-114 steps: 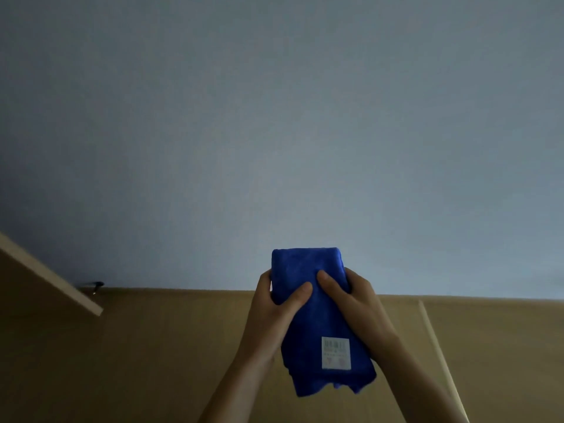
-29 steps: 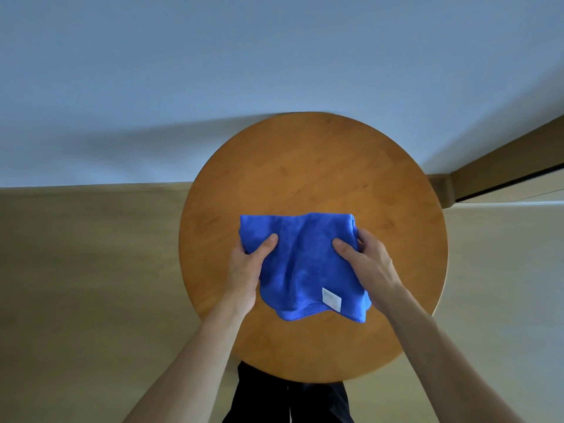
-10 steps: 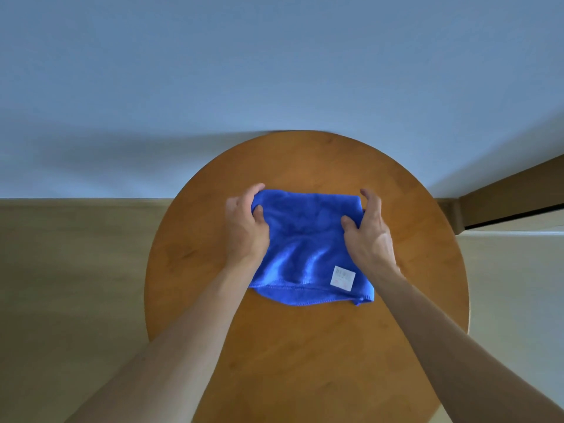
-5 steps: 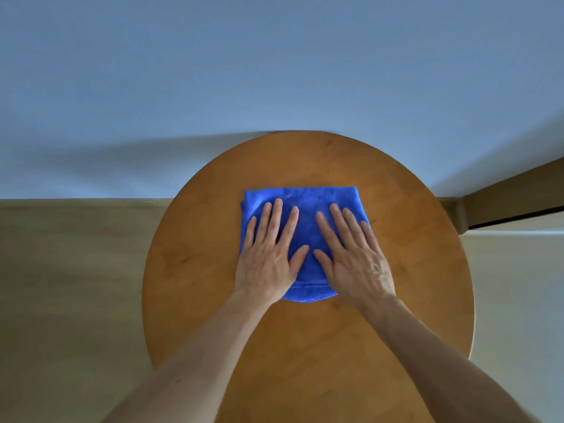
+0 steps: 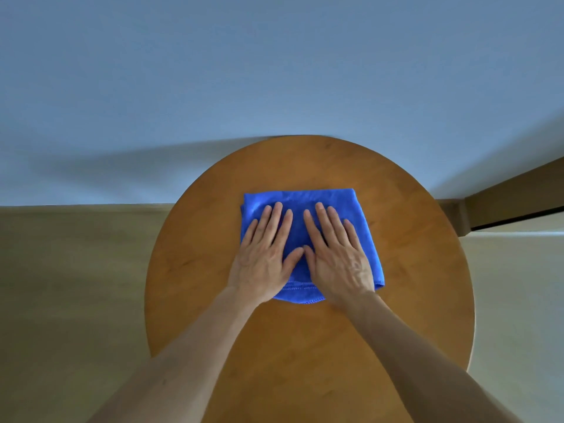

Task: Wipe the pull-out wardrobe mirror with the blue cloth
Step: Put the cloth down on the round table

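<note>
In the head view, the person stands over a round wooden table (image 5: pixel 421 270), which fills the lower middle of the frame. The blue cloth (image 5: pixel 308 203) lies folded on the tabletop, a little above the centre of the frame, on the far half of the table. Its far edge is straight, and its near hem curves out between the two wrists.

The left hand (image 5: pixel 264 264) lies flat on the left part of the cloth, palm down. Its fingers (image 5: pixel 276 221) are straight and a little spread, pointing to the top of the frame. It grips nothing; it only presses on the fabric. The right hand (image 5: pixel 338 262) lies in the same way on the right part of the cloth, palm down, with straight fingers (image 5: pixel 325 221) close together, holding nothing. The two thumbs meet near the middle of the cloth, and their tips touch or almost touch. Both bare forearms come up from the lower corners of the frame and cross over the near part of the table.

Behind the table, a plain pale blue wall (image 5: pixel 274 71) takes the whole upper half of the frame. A beige floor (image 5: pixel 70 285) shows at the left and at the right of the table. At the right edge of the frame, a brown wooden strip (image 5: pixel 515 199) runs along the foot of the wall.
</note>
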The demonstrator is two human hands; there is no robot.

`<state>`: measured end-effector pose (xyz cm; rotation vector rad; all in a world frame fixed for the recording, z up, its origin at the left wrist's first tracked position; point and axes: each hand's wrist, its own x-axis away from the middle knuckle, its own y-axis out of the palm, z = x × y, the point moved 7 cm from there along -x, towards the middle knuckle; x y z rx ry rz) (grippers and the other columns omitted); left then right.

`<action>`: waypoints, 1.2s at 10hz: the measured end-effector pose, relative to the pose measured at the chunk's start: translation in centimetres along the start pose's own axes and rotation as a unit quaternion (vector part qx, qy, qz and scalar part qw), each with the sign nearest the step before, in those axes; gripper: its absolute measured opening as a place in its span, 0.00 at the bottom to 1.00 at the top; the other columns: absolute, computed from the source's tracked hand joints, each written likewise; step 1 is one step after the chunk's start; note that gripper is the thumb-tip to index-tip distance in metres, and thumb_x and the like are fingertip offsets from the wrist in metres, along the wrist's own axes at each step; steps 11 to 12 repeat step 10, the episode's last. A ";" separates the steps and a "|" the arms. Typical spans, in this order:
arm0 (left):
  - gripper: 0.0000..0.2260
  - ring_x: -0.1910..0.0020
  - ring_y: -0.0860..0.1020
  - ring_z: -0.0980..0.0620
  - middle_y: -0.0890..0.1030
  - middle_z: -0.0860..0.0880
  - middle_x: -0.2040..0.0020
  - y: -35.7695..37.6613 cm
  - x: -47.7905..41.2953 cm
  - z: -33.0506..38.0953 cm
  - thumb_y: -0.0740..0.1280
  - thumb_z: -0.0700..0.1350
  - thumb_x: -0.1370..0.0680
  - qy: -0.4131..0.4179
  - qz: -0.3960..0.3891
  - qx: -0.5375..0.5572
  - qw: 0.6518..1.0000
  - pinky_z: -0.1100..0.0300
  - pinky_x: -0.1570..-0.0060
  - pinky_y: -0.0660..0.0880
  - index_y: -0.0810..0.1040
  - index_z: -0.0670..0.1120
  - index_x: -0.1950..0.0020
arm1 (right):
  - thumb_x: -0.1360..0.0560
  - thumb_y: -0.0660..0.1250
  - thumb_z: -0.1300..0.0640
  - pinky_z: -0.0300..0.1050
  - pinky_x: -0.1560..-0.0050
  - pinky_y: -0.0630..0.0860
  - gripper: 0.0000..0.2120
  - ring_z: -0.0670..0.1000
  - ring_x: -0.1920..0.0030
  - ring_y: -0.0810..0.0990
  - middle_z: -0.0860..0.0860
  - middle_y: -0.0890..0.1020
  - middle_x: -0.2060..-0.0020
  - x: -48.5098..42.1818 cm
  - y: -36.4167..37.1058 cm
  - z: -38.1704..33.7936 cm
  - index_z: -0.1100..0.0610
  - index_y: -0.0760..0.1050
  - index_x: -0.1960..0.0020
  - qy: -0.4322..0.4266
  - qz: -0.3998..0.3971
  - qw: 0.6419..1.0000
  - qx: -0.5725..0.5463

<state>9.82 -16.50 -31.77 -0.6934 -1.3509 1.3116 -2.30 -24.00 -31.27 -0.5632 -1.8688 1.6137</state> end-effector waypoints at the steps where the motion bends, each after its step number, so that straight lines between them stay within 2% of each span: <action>1: 0.36 0.18 0.36 0.50 0.34 0.48 0.17 -0.5 0.0 -0.9 0.42 0.68 0.18 0.031 -0.030 -0.038 0.998 0.50 0.18 0.42 0.37 0.51 0.17 | 0.17 0.50 0.41 0.55 0.21 0.54 0.32 0.55 0.20 0.51 0.55 0.51 0.19 2.2 -1.0 2.4 0.56 0.48 0.19 0.036 0.012 0.999 -0.003; 2: 0.31 0.17 0.51 0.44 0.50 0.42 0.16 -2.4 1.4 -0.1 0.53 0.61 0.16 0.005 0.015 -0.017 1.000 0.46 0.20 0.56 0.51 0.50 0.16 | 0.19 0.59 0.44 0.58 0.26 0.65 0.33 0.61 0.24 0.63 0.61 0.58 0.21 4.1 -2.1 4.0 0.59 0.56 0.20 0.095 0.001 0.995 -0.019; 3: 0.21 0.32 0.74 0.45 0.74 0.44 0.31 -3.1 4.6 1.6 0.68 0.55 0.20 -0.010 0.102 0.020 0.995 0.49 0.35 0.73 0.74 0.49 0.29 | 0.25 0.71 0.49 0.60 0.37 0.74 0.28 0.65 0.37 0.74 0.63 0.68 0.28 5.3 -3.6 4.0 0.57 0.71 0.28 0.089 0.029 0.994 -0.047; 4: 0.16 0.42 0.78 0.48 0.78 0.49 0.41 -2.0 6.6 3.0 0.77 0.50 0.27 0.008 0.089 0.033 0.995 0.53 0.44 0.78 0.80 0.50 0.41 | 0.31 0.76 0.56 0.54 0.40 0.76 0.21 0.59 0.41 0.76 0.57 0.74 0.33 6.2 -4.0 2.5 0.52 0.77 0.40 0.007 0.019 0.999 -0.050; 5: 0.08 0.45 0.80 0.47 0.80 0.49 0.46 -1.9 7.1 3.3 0.78 0.42 0.28 0.012 0.077 0.017 0.997 0.54 0.48 0.80 0.82 0.46 0.51 | 0.33 0.74 0.66 0.48 0.44 0.77 0.20 0.55 0.40 0.77 0.53 0.76 0.34 6.3 -4.0 2.4 0.50 0.78 0.45 -0.004 -0.009 0.997 -0.071; 6: 0.04 0.48 0.77 0.50 0.79 0.53 0.50 -2.3 7.5 3.6 0.72 0.42 0.24 0.003 0.035 0.012 0.999 0.57 0.49 0.77 0.81 0.48 0.50 | 0.29 0.69 0.67 0.46 0.39 0.75 0.18 0.53 0.32 0.73 0.51 0.72 0.30 6.7 -4.3 2.9 0.51 0.76 0.43 0.015 -0.036 0.997 -0.072; 7: 0.10 0.50 0.75 0.53 0.76 0.56 0.50 -2.8 8.4 3.8 0.65 0.46 0.18 -0.018 -0.009 0.029 0.999 0.59 0.48 0.73 0.73 0.52 0.36 | 0.26 0.67 0.65 0.47 0.32 0.70 0.20 0.53 0.26 0.67 0.51 0.67 0.25 8.1 -4.8 2.2 0.52 0.74 0.36 0.005 -0.066 0.996 -0.061; 8: 0.22 0.37 0.74 0.53 0.76 0.54 0.36 -4.6 9.5 4.9 0.60 0.51 0.15 -0.031 -0.006 0.044 0.999 0.58 0.37 0.69 0.61 0.52 0.21 | 0.22 0.64 0.59 0.47 0.26 0.63 0.22 0.51 0.23 0.61 0.50 0.64 0.23 9.8 -6.4 1.7 0.51 0.69 0.28 0.001 -0.088 0.993 -0.079; 9: 0.28 0.19 0.57 0.50 0.60 0.50 0.19 -7.9 10.8 5.7 0.56 0.54 0.14 -0.068 0.004 0.043 0.997 0.57 0.25 0.59 0.52 0.51 0.16 | 0.19 0.62 0.53 0.46 0.23 0.57 0.24 0.50 0.21 0.56 0.49 0.60 0.21 10.8 -9.0 1.1 0.49 0.63 0.24 -0.014 -0.090 0.991 -0.093; 10: 0.29 0.17 0.49 0.50 0.51 0.49 0.16 -11.7 12.5 7.1 0.54 0.56 0.14 -0.088 0.018 0.074 0.993 0.54 0.21 0.54 0.49 0.50 0.16 | 0.19 0.62 0.50 0.45 0.24 0.58 0.25 0.47 0.22 0.57 0.47 0.62 0.22 11.7 -12.6 0.7 0.49 0.62 0.23 -0.007 -0.078 0.989 -0.126; 12: 0.29 0.17 0.49 0.50 0.51 0.49 0.16 -11.7 12.5 7.1 0.54 0.56 0.14 -0.088 0.018 0.074 0.993 0.54 0.21 0.54 0.49 0.50 0.16 | 0.19 0.62 0.50 0.45 0.24 0.58 0.25 0.47 0.22 0.57 0.47 0.62 0.22 11.7 -12.6 0.7 0.49 0.62 0.23 -0.007 -0.078 0.989 -0.126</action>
